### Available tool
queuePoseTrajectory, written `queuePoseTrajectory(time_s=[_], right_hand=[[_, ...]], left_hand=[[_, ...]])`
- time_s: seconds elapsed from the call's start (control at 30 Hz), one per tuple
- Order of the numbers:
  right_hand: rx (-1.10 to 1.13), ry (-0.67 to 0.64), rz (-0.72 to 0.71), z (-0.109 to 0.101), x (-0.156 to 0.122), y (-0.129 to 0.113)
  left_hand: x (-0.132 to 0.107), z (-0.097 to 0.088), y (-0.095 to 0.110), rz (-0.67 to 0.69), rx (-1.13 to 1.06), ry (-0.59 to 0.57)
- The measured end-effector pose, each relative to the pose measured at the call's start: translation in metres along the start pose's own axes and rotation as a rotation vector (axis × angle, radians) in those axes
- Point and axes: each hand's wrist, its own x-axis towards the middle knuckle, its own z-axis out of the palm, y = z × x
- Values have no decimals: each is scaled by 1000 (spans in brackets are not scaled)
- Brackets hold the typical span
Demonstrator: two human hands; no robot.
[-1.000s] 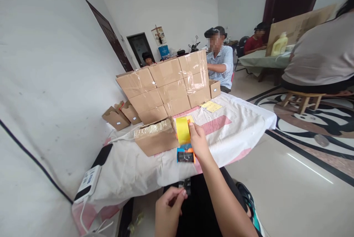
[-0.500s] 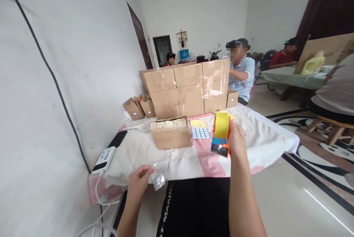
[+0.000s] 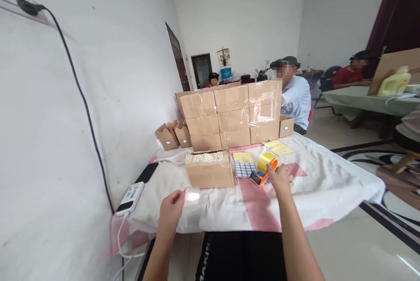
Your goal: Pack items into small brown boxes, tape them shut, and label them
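Observation:
My left hand (image 3: 173, 206) is closed in a pinch on a piece of clear tape (image 3: 192, 195), which sticks out to the right above the cloth. A tape dispenser (image 3: 264, 168) with a yellow roll and an orange and blue frame is at the right, low at the table, tilted. Against its right side are the fingers of my right hand (image 3: 280, 177), still gripping it. Between my hands and a little farther off stands a cardboard box (image 3: 210, 175) with shiny tape over its top. Beside it lies a sheet of blue-bordered labels (image 3: 244, 168).
A wall of taped cardboard boxes (image 3: 233, 117) closes off the table's back, with small open boxes (image 3: 167, 135) at its left. A power strip (image 3: 130, 198) with cables lies by the left edge. Yellow sheets (image 3: 278, 147) lie at the back right; a person (image 3: 297, 97) sits beyond.
My right hand has lowered the tape dispenser toward the tabletop and turned it. The tape piece in my left hand, crumpled-looking before, now extends flat to the right. The view has tilted up.

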Motion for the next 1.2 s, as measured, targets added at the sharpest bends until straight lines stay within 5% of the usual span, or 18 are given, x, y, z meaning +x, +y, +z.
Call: queuePoseTrajectory(time_s=[0.1,0.23,0.33,0.53,0.97,1.2], right_hand=[[144,-103,-238,-7,-29,-23],[553,-696,-754,-10,-101,-68],[673,-820,-854,-4,-148,-92],[823,-688,-794,12,-180,-104],[1000,-684,-405,27,-174,-103],[928,-648,-497,22,-156,-110]], left_hand=[[-2,0,5,-39,-55,24],[-12,-1,12,-60,-85,61],[-22,-2,15,-45,-68,38],[-29,-2,7,-33,-58,-66],[-43,-1,-3,11,-10,-134],[-41,10,6,6,-41,-195]])
